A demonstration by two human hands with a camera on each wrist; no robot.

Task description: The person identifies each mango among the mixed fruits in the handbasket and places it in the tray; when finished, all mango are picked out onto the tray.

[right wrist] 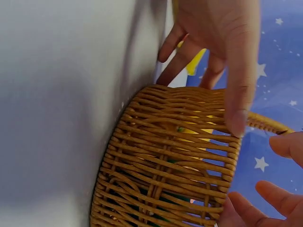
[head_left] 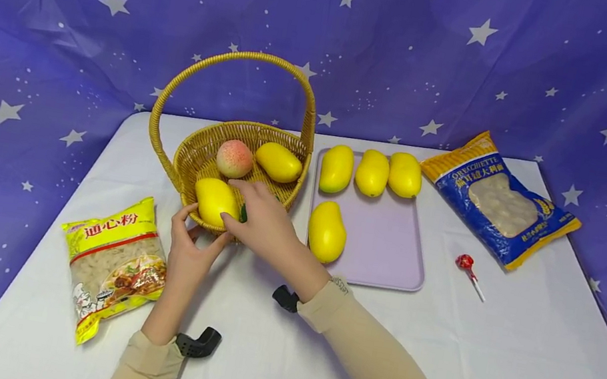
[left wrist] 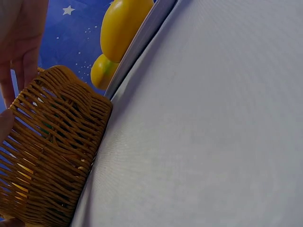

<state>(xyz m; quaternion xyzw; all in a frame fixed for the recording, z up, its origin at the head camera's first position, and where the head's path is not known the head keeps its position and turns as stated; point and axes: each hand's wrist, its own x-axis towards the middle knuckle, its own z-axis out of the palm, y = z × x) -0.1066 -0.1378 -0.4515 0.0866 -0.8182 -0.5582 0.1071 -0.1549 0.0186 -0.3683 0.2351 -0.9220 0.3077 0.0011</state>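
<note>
A wicker basket [head_left: 214, 140] with a tall handle holds a peach [head_left: 235, 159], a yellow mango [head_left: 279, 163] at its right side and another mango [head_left: 214, 202] by the front rim. My left hand [head_left: 193, 251] holds the basket's front left rim, its thumb [right wrist: 236, 120] against the wickerwork. Over the front rim reaches my right hand [head_left: 267, 224], thumb and fingers apart beside the front mango. Something dark green [head_left: 243, 213] shows under that hand, mostly hidden. In the right wrist view, backdrop shows between the right hand's fingers [right wrist: 279, 201] and thumb.
Right of the basket lies a lilac tray [head_left: 382, 244] bearing several mangoes [head_left: 373, 173]. A yellow pasta bag [head_left: 116, 265] lies left, a blue orecchiette bag [head_left: 499, 200] at the back right. A red lollipop [head_left: 465, 262] lies right of the tray on the white tablecloth [head_left: 493, 358].
</note>
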